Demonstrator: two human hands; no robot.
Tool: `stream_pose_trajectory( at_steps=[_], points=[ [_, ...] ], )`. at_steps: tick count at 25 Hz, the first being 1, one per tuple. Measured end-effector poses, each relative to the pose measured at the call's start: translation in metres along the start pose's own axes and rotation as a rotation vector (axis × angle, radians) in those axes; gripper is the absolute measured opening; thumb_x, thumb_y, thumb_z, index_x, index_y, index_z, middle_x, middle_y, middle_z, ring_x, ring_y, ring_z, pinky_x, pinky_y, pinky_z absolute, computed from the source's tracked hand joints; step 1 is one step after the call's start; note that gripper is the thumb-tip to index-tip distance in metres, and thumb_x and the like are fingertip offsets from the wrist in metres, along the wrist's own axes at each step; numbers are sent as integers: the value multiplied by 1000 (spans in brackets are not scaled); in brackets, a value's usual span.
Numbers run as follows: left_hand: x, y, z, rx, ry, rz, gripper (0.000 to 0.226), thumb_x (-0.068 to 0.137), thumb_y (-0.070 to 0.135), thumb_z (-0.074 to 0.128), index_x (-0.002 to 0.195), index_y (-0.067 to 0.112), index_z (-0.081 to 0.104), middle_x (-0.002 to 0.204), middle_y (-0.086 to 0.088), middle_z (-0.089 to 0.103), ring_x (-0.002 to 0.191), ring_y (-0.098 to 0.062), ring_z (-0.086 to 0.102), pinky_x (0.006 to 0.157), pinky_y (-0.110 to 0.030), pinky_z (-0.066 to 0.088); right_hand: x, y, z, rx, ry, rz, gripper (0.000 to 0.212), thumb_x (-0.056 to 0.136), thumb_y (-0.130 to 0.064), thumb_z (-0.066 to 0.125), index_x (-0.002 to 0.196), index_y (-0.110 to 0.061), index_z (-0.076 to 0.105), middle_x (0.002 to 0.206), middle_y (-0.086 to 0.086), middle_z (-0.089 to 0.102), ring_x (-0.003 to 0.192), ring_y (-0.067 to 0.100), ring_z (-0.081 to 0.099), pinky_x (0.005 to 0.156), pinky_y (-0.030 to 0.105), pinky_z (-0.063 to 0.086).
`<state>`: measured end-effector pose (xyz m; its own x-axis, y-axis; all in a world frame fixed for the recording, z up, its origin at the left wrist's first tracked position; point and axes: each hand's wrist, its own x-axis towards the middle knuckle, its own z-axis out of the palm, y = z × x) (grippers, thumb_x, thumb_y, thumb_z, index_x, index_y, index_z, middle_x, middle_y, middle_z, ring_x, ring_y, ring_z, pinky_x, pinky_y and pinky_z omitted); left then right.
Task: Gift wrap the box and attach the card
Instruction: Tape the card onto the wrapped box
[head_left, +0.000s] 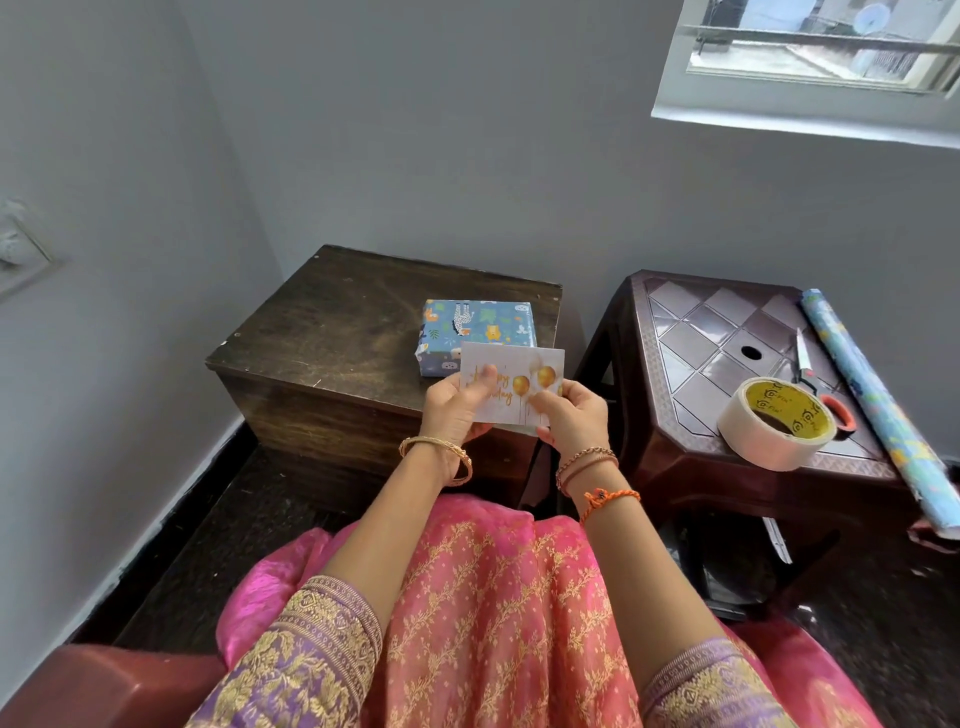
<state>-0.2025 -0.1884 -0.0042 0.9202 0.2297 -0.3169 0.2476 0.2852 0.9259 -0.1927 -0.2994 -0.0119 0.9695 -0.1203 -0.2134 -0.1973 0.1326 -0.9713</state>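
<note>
A box wrapped in blue animal-print paper (475, 327) lies on the dark wooden chest (332, 332), near its right edge. Just in front of the box, above the chest's near corner, I hold a white birthday card (524, 374) with gold balloons and gold lettering. My left hand (457, 405) grips its left side with the thumb on the face. My right hand (571, 421) pinches its lower right corner. The card covers the box's near right corner.
A brown plastic stool (727, 343) stands to the right of the chest. On it are a big roll of clear tape (776, 423), scissors (810, 374) with an orange handle, and a roll of blue wrapping paper (878, 405) along its right edge. Grey walls close in behind and at left.
</note>
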Motion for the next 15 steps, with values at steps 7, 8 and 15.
stream_pose_trajectory(
  at_steps=[7, 8, 15],
  points=[
    [20, -2, -5, -12, 146, 20, 26, 84, 1, 61, 110, -3, 61, 100, -14, 63, 79, -18, 61, 72, -27, 55, 16, 3, 13, -179, 3, 1, 19, 79, -9, 64, 76, -25, 56, 78, -3, 61, 70, 7, 56, 55, 19, 40],
    [25, -1, -5, -5, 151, 15, 26, 84, 3, 62, 109, -2, 61, 99, -12, 63, 80, -17, 60, 69, -24, 54, 21, 2, 15, -192, -13, -11, 13, 80, -13, 65, 78, -23, 57, 77, -4, 60, 71, 7, 56, 56, 19, 40],
    [80, 17, -5, 231, 173, 72, 30, 78, 6, 70, 107, 0, 63, 109, -15, 67, 86, -20, 66, 70, -27, 56, 70, -4, 36, -350, 1, -79, 20, 78, -22, 71, 92, -9, 63, 78, -3, 63, 67, 6, 60, 51, 16, 48]
  ],
)
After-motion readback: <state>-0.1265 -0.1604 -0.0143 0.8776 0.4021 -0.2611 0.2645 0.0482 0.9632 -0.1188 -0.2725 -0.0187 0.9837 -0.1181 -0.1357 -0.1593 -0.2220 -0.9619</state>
